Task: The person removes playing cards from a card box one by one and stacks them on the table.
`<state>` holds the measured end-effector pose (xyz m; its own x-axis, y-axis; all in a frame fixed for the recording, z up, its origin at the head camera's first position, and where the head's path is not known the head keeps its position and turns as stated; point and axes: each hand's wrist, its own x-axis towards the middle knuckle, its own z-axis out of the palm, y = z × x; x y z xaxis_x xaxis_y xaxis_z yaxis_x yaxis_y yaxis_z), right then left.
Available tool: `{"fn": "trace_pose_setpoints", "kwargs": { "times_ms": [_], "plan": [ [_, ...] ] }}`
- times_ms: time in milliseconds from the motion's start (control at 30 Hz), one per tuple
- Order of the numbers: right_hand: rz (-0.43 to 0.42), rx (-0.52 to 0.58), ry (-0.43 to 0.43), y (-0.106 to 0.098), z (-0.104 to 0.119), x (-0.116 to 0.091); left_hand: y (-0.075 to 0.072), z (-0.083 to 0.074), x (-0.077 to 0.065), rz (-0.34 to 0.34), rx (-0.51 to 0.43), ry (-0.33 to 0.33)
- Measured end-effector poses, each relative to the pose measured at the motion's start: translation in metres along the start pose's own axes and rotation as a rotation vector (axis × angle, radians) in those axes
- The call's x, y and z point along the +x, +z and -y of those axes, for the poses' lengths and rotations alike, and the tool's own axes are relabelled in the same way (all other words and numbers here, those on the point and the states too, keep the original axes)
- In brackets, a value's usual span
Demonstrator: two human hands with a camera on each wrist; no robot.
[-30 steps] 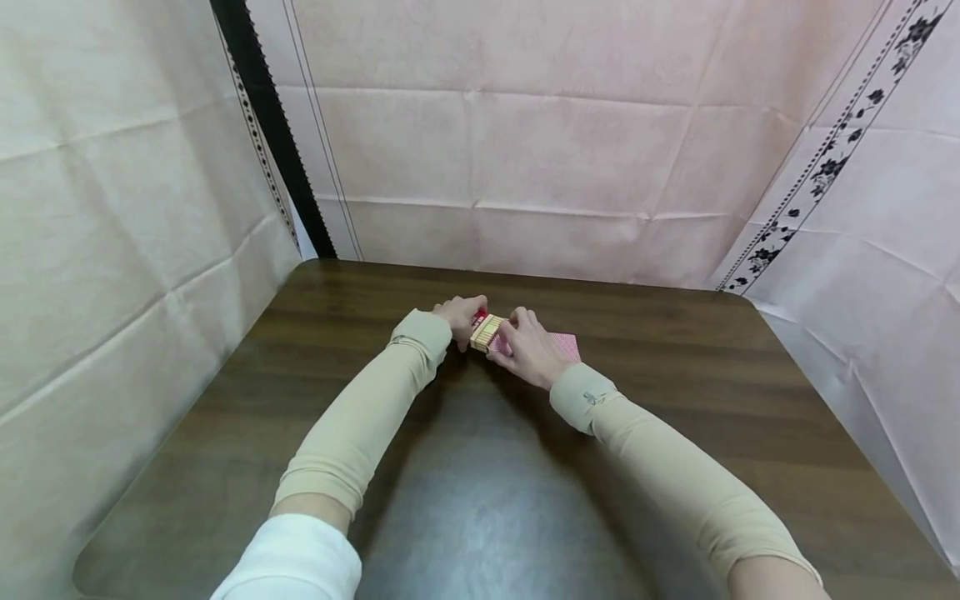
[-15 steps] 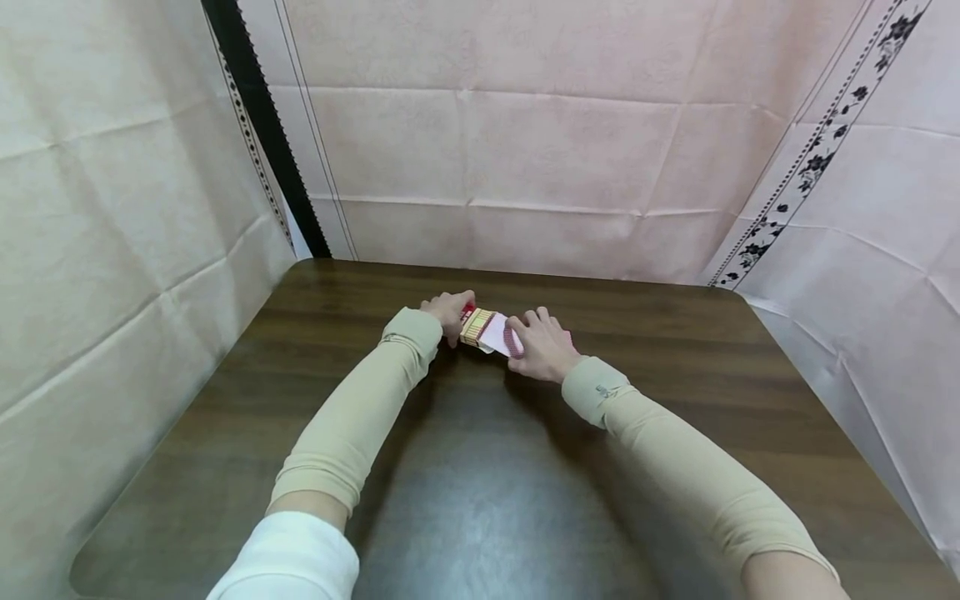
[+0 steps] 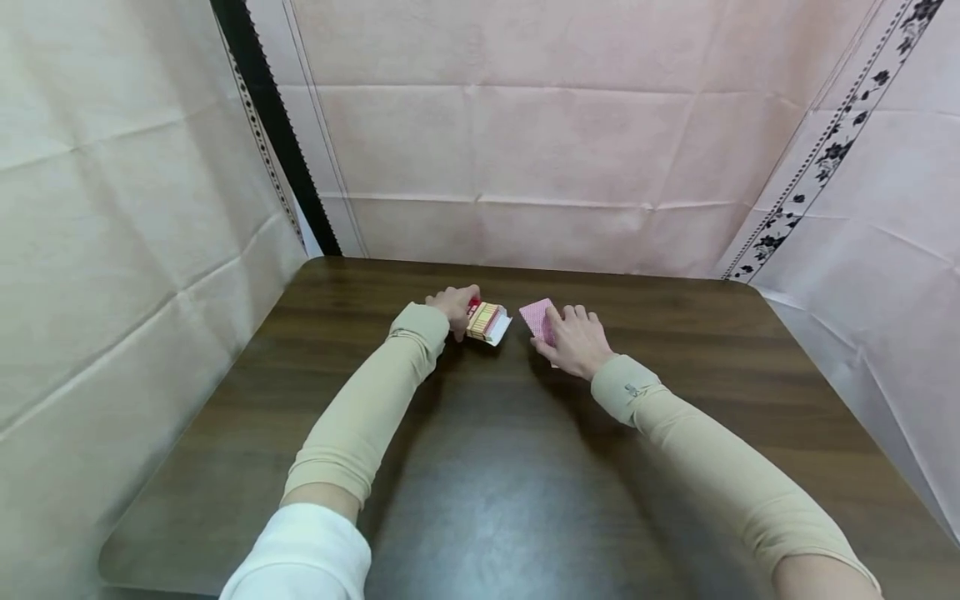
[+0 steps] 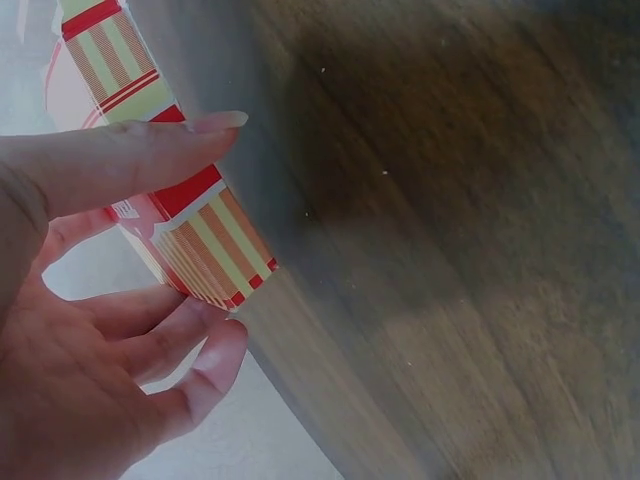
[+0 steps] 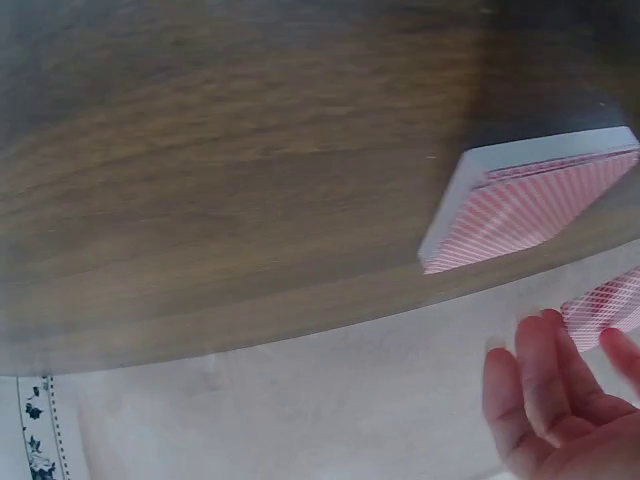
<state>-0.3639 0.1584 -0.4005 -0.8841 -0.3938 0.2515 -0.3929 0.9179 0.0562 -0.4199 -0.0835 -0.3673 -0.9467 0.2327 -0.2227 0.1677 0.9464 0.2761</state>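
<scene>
My left hand (image 3: pixel 450 308) grips a card box (image 3: pixel 483 322) with red, cream and striped sides above the far part of the table. The box's white open end faces right. In the left wrist view the thumb lies across the card box (image 4: pixel 222 245), with fingers underneath. My right hand (image 3: pixel 579 342), apart from the box, pinches pink-patterned playing cards (image 3: pixel 536 318) between thumb and fingers; how many, I cannot tell. The right wrist view shows these playing cards (image 5: pixel 603 312) at its edge, and a deck of red-backed cards (image 5: pixel 540 205) lying on the table.
The dark wooden table (image 3: pixel 480 467) has rounded corners. Behind it hangs a pale creased cloth (image 3: pixel 525 167), with more cloth at both sides. A black strip (image 3: pixel 277 125) runs down at the left.
My right hand has moved right, drawing the playing cards away from the box's end. The box's white opening now shows, and my left hand still holds the box.
</scene>
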Motion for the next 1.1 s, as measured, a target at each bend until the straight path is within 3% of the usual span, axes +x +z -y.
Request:
{"fn": "trace_pose_setpoints", "kwargs": {
  "times_ms": [333, 667, 1100],
  "plan": [
    [0.08, -0.057, 0.189, 0.004, -0.008, -0.006, 0.0, -0.004, 0.003, 0.008, 0.0, -0.002],
    [0.092, -0.123, 0.205, 0.014, -0.003, -0.008, 0.001, -0.004, 0.003, 0.026, -0.015, -0.001],
    [0.18, -0.132, 0.231, 0.014, 0.002, -0.006, 0.0, -0.001, -0.002, 0.024, -0.017, 0.002]
  ]
}}
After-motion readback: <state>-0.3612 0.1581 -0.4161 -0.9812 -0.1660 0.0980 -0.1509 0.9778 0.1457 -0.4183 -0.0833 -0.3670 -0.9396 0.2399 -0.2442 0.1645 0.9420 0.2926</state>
